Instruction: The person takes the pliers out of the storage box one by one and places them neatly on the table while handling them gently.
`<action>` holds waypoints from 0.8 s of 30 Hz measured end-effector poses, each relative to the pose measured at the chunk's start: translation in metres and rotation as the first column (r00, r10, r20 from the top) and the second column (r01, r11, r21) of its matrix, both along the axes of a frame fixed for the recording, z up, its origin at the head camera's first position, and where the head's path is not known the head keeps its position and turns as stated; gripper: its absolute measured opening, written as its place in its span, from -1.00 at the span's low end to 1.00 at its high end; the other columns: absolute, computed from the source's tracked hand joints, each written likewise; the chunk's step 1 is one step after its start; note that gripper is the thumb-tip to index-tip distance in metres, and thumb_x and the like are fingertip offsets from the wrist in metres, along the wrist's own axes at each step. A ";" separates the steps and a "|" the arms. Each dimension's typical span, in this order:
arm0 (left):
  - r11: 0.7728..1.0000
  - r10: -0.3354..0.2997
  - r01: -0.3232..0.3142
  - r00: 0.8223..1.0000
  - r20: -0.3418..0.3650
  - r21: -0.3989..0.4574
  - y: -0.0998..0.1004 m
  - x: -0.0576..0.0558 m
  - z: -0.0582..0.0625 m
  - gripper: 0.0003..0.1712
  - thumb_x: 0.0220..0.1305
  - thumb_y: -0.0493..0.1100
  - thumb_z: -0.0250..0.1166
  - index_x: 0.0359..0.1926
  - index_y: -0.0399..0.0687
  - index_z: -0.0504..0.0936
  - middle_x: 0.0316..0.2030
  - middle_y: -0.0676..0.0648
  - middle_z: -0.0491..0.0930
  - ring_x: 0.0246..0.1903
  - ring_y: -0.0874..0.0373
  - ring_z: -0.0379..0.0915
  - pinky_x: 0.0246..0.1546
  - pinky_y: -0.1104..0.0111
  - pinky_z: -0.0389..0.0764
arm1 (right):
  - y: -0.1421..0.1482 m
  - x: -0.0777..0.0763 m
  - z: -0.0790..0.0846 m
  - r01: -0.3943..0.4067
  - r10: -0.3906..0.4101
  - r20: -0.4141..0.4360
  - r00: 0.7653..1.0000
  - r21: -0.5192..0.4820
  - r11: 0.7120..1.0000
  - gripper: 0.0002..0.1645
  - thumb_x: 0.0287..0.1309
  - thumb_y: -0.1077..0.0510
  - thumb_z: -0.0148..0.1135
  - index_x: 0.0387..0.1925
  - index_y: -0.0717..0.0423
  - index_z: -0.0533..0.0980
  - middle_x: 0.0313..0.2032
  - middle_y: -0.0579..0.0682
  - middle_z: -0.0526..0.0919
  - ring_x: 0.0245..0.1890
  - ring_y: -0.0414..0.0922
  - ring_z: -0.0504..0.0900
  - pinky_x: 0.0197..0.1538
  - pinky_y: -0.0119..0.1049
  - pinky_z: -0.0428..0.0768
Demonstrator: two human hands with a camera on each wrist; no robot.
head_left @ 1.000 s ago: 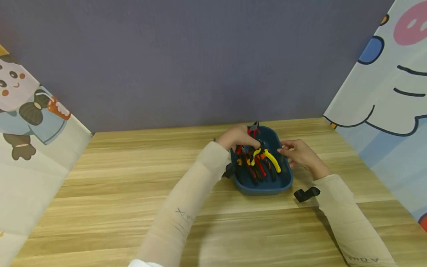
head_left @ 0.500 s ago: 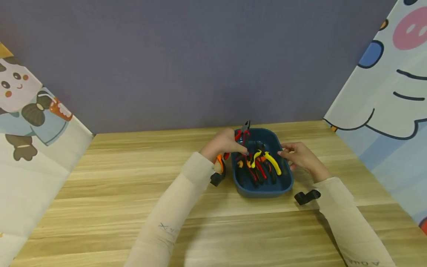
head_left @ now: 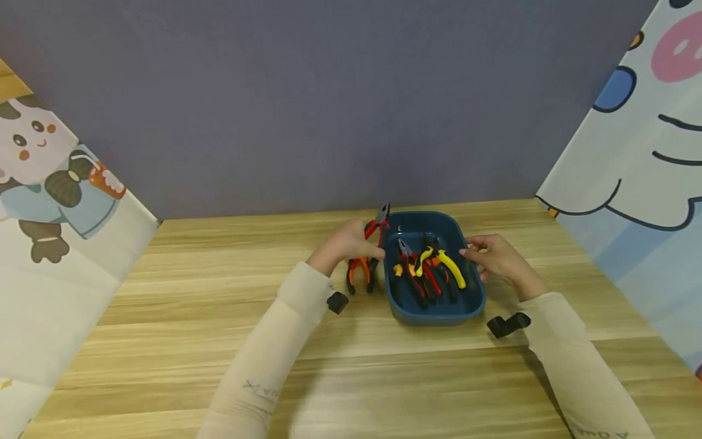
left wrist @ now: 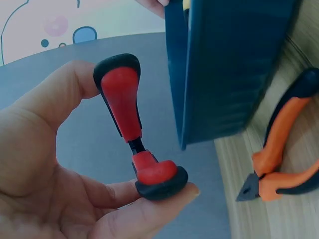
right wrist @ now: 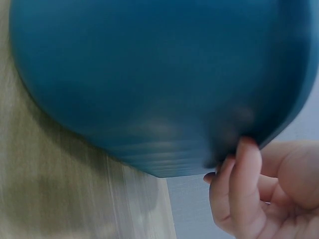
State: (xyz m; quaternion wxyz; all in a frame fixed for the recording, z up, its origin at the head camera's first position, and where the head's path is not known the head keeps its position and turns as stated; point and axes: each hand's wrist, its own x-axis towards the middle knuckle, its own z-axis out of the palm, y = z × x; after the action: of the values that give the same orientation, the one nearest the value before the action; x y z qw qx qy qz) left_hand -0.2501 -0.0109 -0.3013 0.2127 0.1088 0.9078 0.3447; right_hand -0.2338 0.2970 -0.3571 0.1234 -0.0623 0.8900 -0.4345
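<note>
My left hand (head_left: 347,242) grips a pair of pliers with red-and-black handles (head_left: 377,227), held just left of the blue plastic tub (head_left: 439,319). The left wrist view shows the two pliers handles (left wrist: 120,97) between thumb and fingers, apart from the tub wall. My right hand (head_left: 493,257) pinches the tub's right rim between thumb and fingers (right wrist: 244,172). Inside the tub lie several pliers, one with yellow handles (head_left: 452,271) and others with red, orange and black handles. On the table beneath my left hand lie orange-and-black pliers (head_left: 359,272).
The wooden table (head_left: 192,305) extends to the left and in front of the tub. A grey panel (head_left: 329,110) rises behind it, with cartoon-printed walls on both sides. Black camera mounts (head_left: 509,324) stick out from both wrists.
The left hand has moved left with the red-and-black pliers, from inside the tub to beyond its left rim. The orange pliers on the table have come into view. My right hand stays at the rim.
</note>
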 end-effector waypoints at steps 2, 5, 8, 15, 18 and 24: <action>1.000 0.013 -0.013 1.000 -0.015 -0.004 -0.004 0.000 -0.003 -0.62 0.06 -0.09 0.41 -0.50 -0.14 0.35 -0.80 0.09 0.04 -0.83 0.23 -0.03 -0.76 0.38 0.15 | 0.000 0.000 0.000 0.001 -0.001 0.001 1.000 -0.001 1.000 -0.30 0.34 0.12 0.05 0.30 0.52 0.12 -0.11 0.28 0.45 -0.65 -0.20 0.45 -0.55 -0.17 0.59; 0.999 0.026 -0.027 0.999 -0.043 -0.020 -0.011 0.000 -0.007 -0.51 0.02 -0.09 0.42 -0.66 -0.05 0.24 -0.82 0.09 0.05 -0.84 0.23 0.00 -0.78 0.40 0.16 | -0.001 0.001 0.000 0.001 -0.001 0.002 1.000 -0.004 1.000 -0.30 0.34 0.12 0.05 0.30 0.52 0.12 -0.11 0.28 0.44 -0.66 -0.22 0.44 -0.56 -0.19 0.59; 0.999 0.035 -0.036 0.998 -0.055 -0.031 -0.018 0.001 -0.012 -0.45 0.01 -0.07 0.42 -0.77 0.01 0.20 -0.86 0.10 0.05 -0.87 0.22 0.04 -0.80 0.41 0.19 | -0.001 0.001 0.000 0.001 -0.001 0.000 1.000 -0.006 1.000 -0.31 0.34 0.13 0.05 0.30 0.52 0.12 -0.12 0.28 0.44 -0.67 -0.25 0.43 -0.57 -0.21 0.59; 0.993 0.101 -0.104 0.994 -0.043 -0.058 -0.032 0.004 -0.024 -0.44 0.04 -0.02 0.42 -0.77 0.00 0.21 -0.87 0.10 0.03 -0.88 0.23 0.04 -0.81 0.41 0.19 | -0.003 0.002 -0.001 0.000 0.000 -0.016 1.000 0.010 1.000 -0.32 0.33 0.13 0.06 0.28 0.53 0.15 -0.15 0.27 0.47 -0.68 -0.21 0.46 -0.57 -0.19 0.59; 0.989 0.140 -0.142 0.990 -0.033 -0.051 -0.037 0.004 -0.030 -0.49 0.03 -0.02 0.43 -0.72 -0.03 0.25 -0.87 0.10 0.06 -0.88 0.21 0.09 -0.81 0.41 0.22 | -0.003 0.002 -0.001 0.003 -0.002 -0.016 1.000 0.014 1.000 -0.32 0.33 0.13 0.06 0.28 0.53 0.15 -0.17 0.26 0.47 -0.71 -0.18 0.47 -0.57 -0.17 0.59; 0.979 0.202 -0.202 0.979 -0.004 -0.039 -0.046 -0.001 -0.040 -0.53 0.02 -0.03 0.43 -0.64 -0.05 0.28 -0.82 0.11 0.02 -0.85 0.23 -0.02 -0.82 0.40 0.17 | -0.003 0.001 0.000 0.012 -0.012 -0.016 1.000 0.016 1.000 -0.34 0.33 0.15 0.06 0.28 0.53 0.16 -0.19 0.25 0.47 -0.72 -0.18 0.46 -0.57 -0.16 0.59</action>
State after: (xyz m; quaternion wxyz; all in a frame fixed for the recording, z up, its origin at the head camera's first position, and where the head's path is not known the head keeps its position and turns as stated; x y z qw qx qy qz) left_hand -0.2509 -0.0569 -0.3415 0.1785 0.0119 0.9207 0.3468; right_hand -0.2327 0.2943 -0.3573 0.1139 -0.0594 0.8947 -0.4277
